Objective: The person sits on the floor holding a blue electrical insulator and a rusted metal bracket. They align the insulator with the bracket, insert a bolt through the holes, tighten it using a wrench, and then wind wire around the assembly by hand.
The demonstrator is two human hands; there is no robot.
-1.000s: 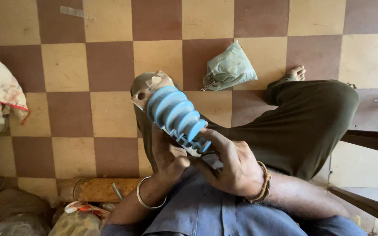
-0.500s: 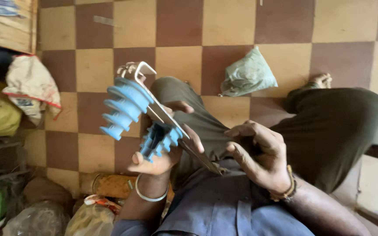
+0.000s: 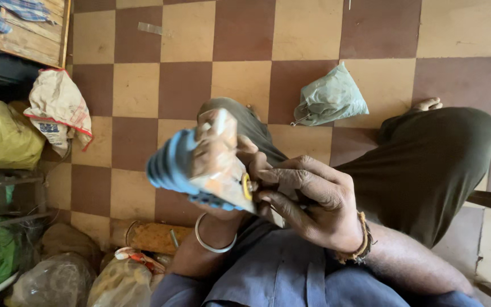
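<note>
The right hand (image 3: pixel 313 199) curls its fingers onto the near end of a blue ribbed part (image 3: pixel 191 165) with a tan, blurred face and a small yellow ring. The left hand (image 3: pixel 223 213) grips it from beneath, mostly hidden. Half a second ago the ribs faced the camera; now it is turned end-on. Farther off, a green bag (image 3: pixel 331 98) lies on the checkered floor (image 3: pixel 245 34).

blue ribbed part (image 3: pixel 169 165) motion-blurred, left hand (image 3: pixel 223 213) mostly hidden behind it, right forearm (image 3: pixel 421 267) cut off
</note>
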